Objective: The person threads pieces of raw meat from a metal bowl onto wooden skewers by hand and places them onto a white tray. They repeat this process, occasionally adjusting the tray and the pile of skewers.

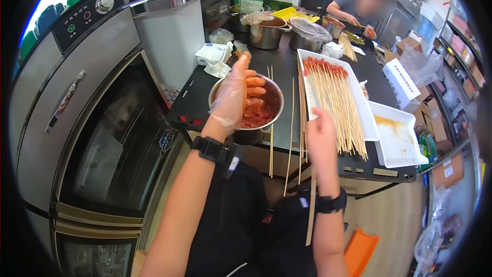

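My left hand (233, 97) wears a clear plastic glove and hovers over a metal bowl (277, 103) of red marinated meat (259, 115). Its fingers are spread and smeared with red sauce, and I see nothing gripped in them. My right hand (320, 128) is bare and sits at the near edge of a white tray (310, 90). It is closed on a bamboo skewer (310, 215) that runs down past my wrist. The tray holds several skewers (335, 97) with meat on their far tips.
A steel oven (97, 138) stands at the left. Loose skewers (291, 138) lie on the black table (195, 102) beside the bowl. A sauce-stained white tray (397, 141) sits at the right. Pots (269, 33), boxes and another person (359, 10) are at the far end.
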The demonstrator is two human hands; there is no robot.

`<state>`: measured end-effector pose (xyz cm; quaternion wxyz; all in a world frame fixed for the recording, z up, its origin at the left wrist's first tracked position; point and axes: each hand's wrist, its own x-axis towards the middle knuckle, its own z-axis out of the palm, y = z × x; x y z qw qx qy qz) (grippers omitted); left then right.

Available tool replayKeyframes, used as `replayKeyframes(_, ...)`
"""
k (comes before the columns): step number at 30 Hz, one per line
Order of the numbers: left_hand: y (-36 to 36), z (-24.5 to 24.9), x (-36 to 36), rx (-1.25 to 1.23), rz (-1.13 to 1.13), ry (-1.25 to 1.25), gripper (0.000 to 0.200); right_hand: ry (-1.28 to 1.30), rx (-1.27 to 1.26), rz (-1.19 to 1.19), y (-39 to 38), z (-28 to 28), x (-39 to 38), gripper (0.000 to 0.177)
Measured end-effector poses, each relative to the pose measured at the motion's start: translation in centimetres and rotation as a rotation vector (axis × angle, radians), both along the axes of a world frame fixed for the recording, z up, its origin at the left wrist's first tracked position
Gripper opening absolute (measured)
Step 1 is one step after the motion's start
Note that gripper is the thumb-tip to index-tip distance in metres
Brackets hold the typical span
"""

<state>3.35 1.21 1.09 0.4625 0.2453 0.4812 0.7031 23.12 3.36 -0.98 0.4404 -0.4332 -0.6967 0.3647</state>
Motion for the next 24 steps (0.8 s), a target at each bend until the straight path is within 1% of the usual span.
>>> replayKeyframes(1,0.0,-0.2,-0.3,0.010,-0.007,-0.016,0.059,0.029,0.003,-0.050,2.5,-0.8,1.5,0.030)
replayKeyframes(2,0.0,-0.3,-0.4,0.011,-0.015,-0.025,0.059,-0.002,-0.027,-0.076,4.9,-0.9,3.1,0.033)
replayKeyframes(3,-0.3,-0.1,-0.3,0.019,-0.007,-0.036,0.059,-0.024,-0.068,-0.050,6.5,0.2,4.6,0.035)
replayKeyframes(5,-0.5,0.2,0.3,0.077,0.021,-0.029,0.057,-0.106,-0.030,-0.086,11.7,0.0,7.0,0.035)
replayKeyframes(7,-0.2,-0.1,0.1,0.059,0.005,-0.020,0.056,-0.153,0.013,-0.069,16.9,-0.8,8.5,0.036)
replayKeyframes(8,-0.1,-0.2,-0.1,0.036,-0.007,0.001,0.054,-0.190,0.051,-0.050,18.8,-0.9,8.8,0.036)
replayKeyframes(10,0.1,-0.1,0.0,0.036,-0.005,-0.007,0.051,-0.221,0.037,-0.061,21.5,-0.6,8.7,0.037)
replayKeyframes(12,0.2,-0.1,0.0,-0.015,-0.021,-0.001,0.049,-0.299,0.140,-0.081,25.6,-2.2,8.5,0.038)
replayKeyframes(13,0.2,0.0,0.0,-0.004,-0.021,0.003,0.049,-0.459,0.282,-0.140,29.0,-4.4,8.8,0.038)
replayKeyframes(14,0.3,0.0,0.1,-0.017,-0.027,-0.005,0.048,-0.629,0.306,-0.246,27.1,-3.5,7.5,0.034)
replayKeyframes(16,0.3,0.1,-0.1,-0.047,-0.035,-0.016,0.046,-0.919,0.386,-0.316,26.2,-4.6,6.6,0.030)
replayKeyframes(17,0.1,0.3,0.0,-0.034,-0.029,-0.023,0.043,-0.910,0.390,-0.317,25.4,-4.5,6.3,0.030)
replayKeyframes(19,0.1,0.2,0.1,-0.027,-0.019,-0.003,0.042,-0.953,0.531,-0.267,23.0,-4.5,6.4,0.024)
replayKeyframes(20,0.0,0.0,0.2,-0.019,-0.015,0.009,0.041,-0.965,0.520,-0.260,22.0,-4.5,6.6,0.024)
replayKeyframes(21,0.3,0.0,0.1,-0.069,-0.014,-0.006,0.036,-1.055,0.487,-0.252,21.2,-4.1,6.8,0.022)
replayKeyframes(22,0.3,-0.1,0.1,-0.072,-0.018,-0.017,0.036,-1.145,0.456,-0.245,20.7,-3.9,7.1,0.021)
replayKeyframes(24,0.3,-0.3,0.2,-0.052,-0.054,0.021,0.036,-1.162,0.414,-0.245,20.4,-4.5,7.7,0.019)
